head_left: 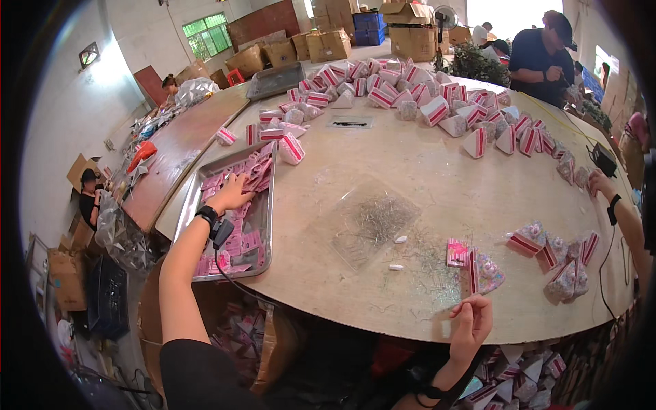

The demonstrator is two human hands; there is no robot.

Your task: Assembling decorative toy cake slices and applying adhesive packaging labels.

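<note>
My left hand [232,194] rests among pink packets [240,240] in a shallow metal tray [272,232] at the left. Its fingers are apart, touching the packets; I see nothing gripped. By the table's near edge, my right hand [471,324] is loosely curled, fingers apart, with nothing in it. Just beyond it lies a clear-wrapped cake-slice-shaped piece [487,274] with a pink-and-white striped side and speckled face. A flat pink square packet [458,253] sits against its left. More cake-slice pieces [526,239] lie farther right.
Many wrapped wedges [437,109] line the table's far side. Mid-table, a clear sheet [345,239] bears green-silver shreds [380,222], with two small white pieces [396,267] nearby. Another person's hand [601,184] is at the right edge. A cable [239,287] runs from my left wrist.
</note>
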